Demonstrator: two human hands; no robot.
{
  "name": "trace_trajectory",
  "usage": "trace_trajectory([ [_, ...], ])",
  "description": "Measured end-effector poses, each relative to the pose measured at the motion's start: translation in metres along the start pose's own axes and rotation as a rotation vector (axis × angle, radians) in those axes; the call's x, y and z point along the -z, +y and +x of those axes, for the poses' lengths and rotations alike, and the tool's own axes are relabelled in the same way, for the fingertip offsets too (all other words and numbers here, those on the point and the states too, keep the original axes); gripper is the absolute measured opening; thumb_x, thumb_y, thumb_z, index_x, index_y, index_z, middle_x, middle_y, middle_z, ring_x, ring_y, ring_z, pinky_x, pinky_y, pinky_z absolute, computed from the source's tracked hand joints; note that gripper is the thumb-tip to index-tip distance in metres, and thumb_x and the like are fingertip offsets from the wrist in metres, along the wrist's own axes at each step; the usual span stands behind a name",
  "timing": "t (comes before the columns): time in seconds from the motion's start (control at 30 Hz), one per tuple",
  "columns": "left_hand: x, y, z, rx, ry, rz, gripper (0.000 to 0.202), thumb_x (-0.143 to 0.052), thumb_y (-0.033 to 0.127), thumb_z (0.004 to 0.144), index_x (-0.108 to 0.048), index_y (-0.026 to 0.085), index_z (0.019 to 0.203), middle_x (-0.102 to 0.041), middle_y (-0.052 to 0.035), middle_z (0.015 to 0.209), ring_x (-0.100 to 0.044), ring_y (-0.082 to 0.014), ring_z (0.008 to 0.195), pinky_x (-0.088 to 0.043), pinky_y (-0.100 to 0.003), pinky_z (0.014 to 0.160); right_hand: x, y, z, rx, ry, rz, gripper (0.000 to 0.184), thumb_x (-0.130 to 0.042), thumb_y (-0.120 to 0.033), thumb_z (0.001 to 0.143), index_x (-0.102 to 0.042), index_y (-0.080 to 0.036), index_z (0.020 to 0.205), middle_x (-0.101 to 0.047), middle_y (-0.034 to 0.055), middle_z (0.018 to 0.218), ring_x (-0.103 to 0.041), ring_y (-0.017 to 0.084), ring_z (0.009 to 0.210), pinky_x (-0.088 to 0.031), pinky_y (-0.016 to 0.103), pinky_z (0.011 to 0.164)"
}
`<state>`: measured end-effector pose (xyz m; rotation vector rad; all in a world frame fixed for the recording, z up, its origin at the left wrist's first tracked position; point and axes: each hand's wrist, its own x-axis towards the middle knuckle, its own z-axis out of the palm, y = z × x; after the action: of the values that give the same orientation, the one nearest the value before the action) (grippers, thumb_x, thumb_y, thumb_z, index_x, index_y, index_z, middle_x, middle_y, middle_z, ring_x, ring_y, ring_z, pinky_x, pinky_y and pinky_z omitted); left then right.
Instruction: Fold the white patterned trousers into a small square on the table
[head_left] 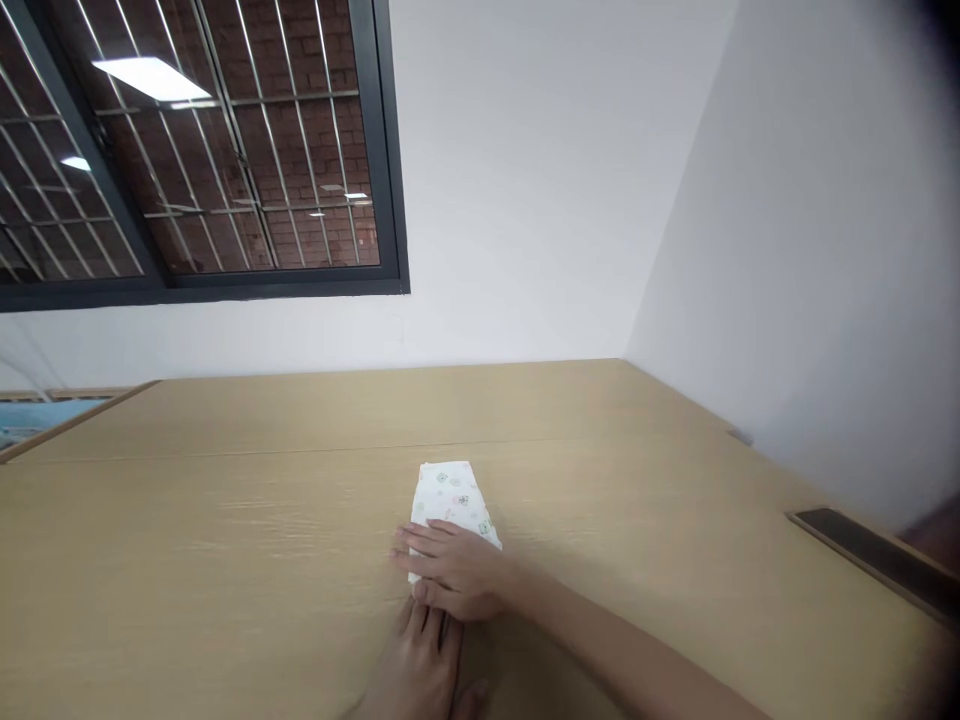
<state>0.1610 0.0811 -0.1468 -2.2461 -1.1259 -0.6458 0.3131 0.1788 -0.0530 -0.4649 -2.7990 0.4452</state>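
A small folded white cloth (pixel 450 497) with a faint printed pattern lies on the light wooden table (pixel 225 540). My right hand (pixel 450 572) lies flat across its near end, fingers stretched out to the left and pressing down. My left hand (pixel 420 665) comes up from the bottom edge, its fingers straight and touching the table just below the right hand. The near end of the cloth is hidden under my right hand.
A white wall stands behind the table and another at the right. A dark-framed window (pixel 187 150) with bars is at the upper left. A dark slot (pixel 862 545) sits in the table's right edge.
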Motion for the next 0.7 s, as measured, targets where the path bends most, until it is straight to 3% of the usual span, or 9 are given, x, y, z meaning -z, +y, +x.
trace_trajectory([
  [0.2, 0.009, -0.001, 0.008, -0.017, 0.009, 0.007, 0.076, -0.05, 0.07, 0.086, -0.058, 0.009, 0.131, -0.062, -0.0247, 0.133, -0.061, -0.0381, 0.12, -0.053, -0.043, 0.093, 0.006, 0.05, 0.011, -0.085, 0.014, -0.142, 0.053, -0.036, -0.044, 0.106, -0.038, -0.023, 0.154, -0.032, 0.0114, 0.161, -0.027, 0.026, 0.151, -0.024, 0.051, 0.122],
  [0.33, 0.008, -0.004, 0.004, -0.036, -0.021, -0.007, 0.077, -0.056, 0.068, 0.084, -0.057, 0.008, 0.132, -0.059, -0.0277, 0.135, -0.062, -0.0409, 0.12, -0.055, -0.046, 0.091, 0.017, 0.078, 0.017, -0.139, -0.003, -0.18, 0.056, -0.032, -0.048, 0.106, -0.033, -0.023, 0.156, -0.026, 0.01, 0.163, -0.022, 0.026, 0.152, -0.02, 0.052, 0.123],
  [0.5, 0.009, -0.005, 0.003, -0.05, -0.039, -0.002, 0.078, -0.056, 0.066, 0.084, -0.053, 0.007, 0.135, -0.058, -0.0281, 0.136, -0.06, -0.0408, 0.123, -0.057, -0.046, 0.093, 0.025, 0.101, 0.022, -0.218, -0.006, -0.222, 0.056, -0.026, -0.05, 0.107, -0.03, -0.028, 0.158, -0.017, 0.0065, 0.166, -0.014, 0.025, 0.154, -0.014, 0.051, 0.124],
  [0.7, 0.019, -0.009, 0.014, -0.105, -0.009, 0.027, 0.073, -0.059, 0.064, 0.083, -0.059, 0.005, 0.127, -0.064, -0.0284, 0.127, -0.067, -0.0399, 0.113, -0.062, -0.044, 0.086, 0.027, 0.117, 0.021, -0.338, 0.099, -0.253, 0.058, -0.025, -0.044, 0.107, -0.029, -0.018, 0.158, -0.021, 0.0131, 0.165, -0.019, 0.027, 0.153, -0.018, 0.049, 0.123],
])
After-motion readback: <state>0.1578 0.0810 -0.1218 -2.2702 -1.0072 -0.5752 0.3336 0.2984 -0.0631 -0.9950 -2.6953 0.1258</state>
